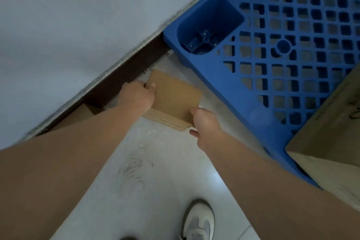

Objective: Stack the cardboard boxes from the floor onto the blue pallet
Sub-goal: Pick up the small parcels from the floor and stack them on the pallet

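small cardboard box (174, 96) on floor beside blue pallet (272, 48), left hand (137, 96) and right hand (206, 125) gripping opposite edges

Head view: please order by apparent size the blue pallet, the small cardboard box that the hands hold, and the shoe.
1. blue pallet
2. small cardboard box
3. shoe
Box against shoe is unsure: the shoe is cut off by the frame edge and nearer the camera.

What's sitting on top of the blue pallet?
One big cardboard box rests on the blue pallet, at its near right part. Elsewhere the floor shows through its holes. The grid beneath the box is covered, so hidden.
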The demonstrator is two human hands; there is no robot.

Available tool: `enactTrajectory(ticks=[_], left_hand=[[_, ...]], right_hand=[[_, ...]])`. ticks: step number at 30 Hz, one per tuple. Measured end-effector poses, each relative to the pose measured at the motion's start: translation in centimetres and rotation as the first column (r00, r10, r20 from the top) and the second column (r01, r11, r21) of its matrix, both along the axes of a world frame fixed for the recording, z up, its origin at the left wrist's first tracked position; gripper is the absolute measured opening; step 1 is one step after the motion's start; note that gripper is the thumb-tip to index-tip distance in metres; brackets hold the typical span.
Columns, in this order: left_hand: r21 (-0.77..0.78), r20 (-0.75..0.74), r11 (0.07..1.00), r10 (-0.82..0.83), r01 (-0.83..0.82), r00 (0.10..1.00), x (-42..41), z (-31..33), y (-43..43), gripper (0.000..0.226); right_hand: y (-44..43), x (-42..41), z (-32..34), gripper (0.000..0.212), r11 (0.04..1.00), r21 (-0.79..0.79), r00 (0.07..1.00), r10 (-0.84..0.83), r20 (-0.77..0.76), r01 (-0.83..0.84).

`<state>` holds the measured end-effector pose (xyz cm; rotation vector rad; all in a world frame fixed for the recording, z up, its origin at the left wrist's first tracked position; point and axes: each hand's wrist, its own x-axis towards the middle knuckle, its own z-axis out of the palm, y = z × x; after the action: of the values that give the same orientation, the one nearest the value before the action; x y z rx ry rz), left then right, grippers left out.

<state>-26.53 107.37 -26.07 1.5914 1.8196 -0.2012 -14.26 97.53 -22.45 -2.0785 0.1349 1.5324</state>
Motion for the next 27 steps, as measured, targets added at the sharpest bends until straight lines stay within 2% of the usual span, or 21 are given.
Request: enactTrajectory(ticks=[2, 4, 6, 12, 16, 21, 27], left_hand=[[0.035, 0.044, 0.998, 0.041, -0.043, 0.998, -0.5, 3.1, -1.1, 0.045], [0.037, 0.085, 0.996, 0.075, -0.079, 0.993, -0.7, 6.8, -1.9, 0.041], [0.041, 0.125, 0.993, 0.106, -0.112, 0.986, -0.8, 10.5, -2.3, 0.039], [0.143, 0.194, 0.988, 0.035, -0.064, 0.980, 0.1, 21.2, -2.5, 0.038], [0.176, 0.280, 0.982, 0.021, -0.073, 0.960, 1.2, 28.3, -2.2, 0.041], [0.236, 0.387, 0.970, -0.039, -0.058, 0.921, 2.7, 36.6, -2.7, 0.037], [0.211, 0.474, 0.970, 0.008, -0.123, 0.880, 5.4, 45.2, -4.3, 0.028]], right_hand=[[-1.0, -0.7, 2.9, 0.013, 1.000, 0.002, 1.000, -0.030, 0.004, 0.030], [-1.7, -1.1, 6.2, 0.018, 0.998, 0.019, 0.998, -0.057, 0.040, 0.057], [-2.0, -1.1, 9.4, 0.015, 0.997, 0.046, 0.993, -0.070, 0.095, 0.066], [-2.3, 0.0, 19.3, 0.029, 0.983, 0.157, 0.962, -0.134, 0.236, 0.099], [-2.3, 1.0, 26.1, 0.027, 0.963, 0.252, 0.913, -0.187, 0.362, 0.097], [-3.2, 2.0, 34.1, 0.025, 0.920, 0.358, 0.877, -0.300, 0.374, 0.162], [-5.6, 4.3, 42.3, 0.029, 0.839, 0.487, 0.821, -0.445, 0.358, 0.242]])
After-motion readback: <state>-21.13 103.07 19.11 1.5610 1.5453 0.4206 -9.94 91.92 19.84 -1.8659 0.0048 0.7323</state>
